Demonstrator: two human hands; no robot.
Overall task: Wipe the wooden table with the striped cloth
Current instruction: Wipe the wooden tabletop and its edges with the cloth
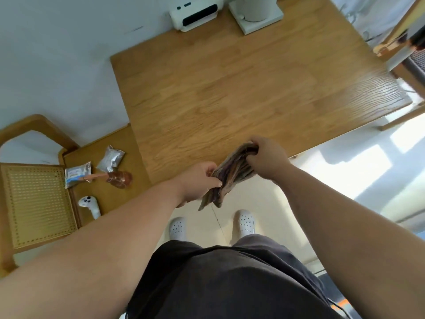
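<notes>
- Both my hands are on the striped cloth [232,173], bunched up at lower centre of the frame, just over the near edge of the wooden counter [230,88].
- My left hand [200,183] pinches its lower end with fingers closed on the fabric; my right hand [266,155] has its grip clamped on the upper end.
- It looks soft, light and floppy, so I reckon it will crumple unless I fold it into a flat pad and press with my palm.
- Best hold, I'd say: gathered in the middle, edges tucked under.
- White appliances sit at upper centre; foil packets [92,166] lie at left. No writing is readable on them from here.
</notes>
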